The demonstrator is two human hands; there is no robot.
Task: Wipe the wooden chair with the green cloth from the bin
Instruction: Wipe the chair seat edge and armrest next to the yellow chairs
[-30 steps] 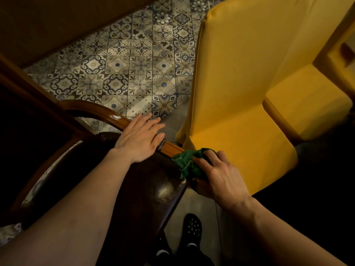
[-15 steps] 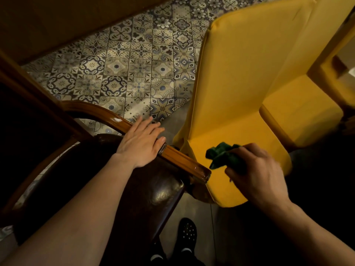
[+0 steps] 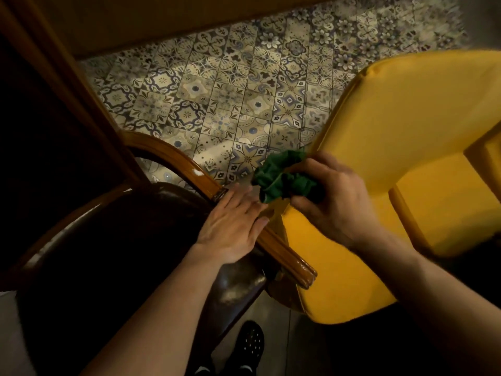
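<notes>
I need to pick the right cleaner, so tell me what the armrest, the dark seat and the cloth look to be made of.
Armrest: wood with a glossy varnish; grain colour and bright highlights show. Dark seat: probably leather or vinyl, smooth with soft sheen; cannot tell which. Cloth: soft green fabric, matte and crumpled, bunched in the right hand.

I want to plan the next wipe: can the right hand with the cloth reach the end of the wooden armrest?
Probably yes: the armrest end lies bare below the right hand, which holds the green cloth; nothing lies between.
</notes>
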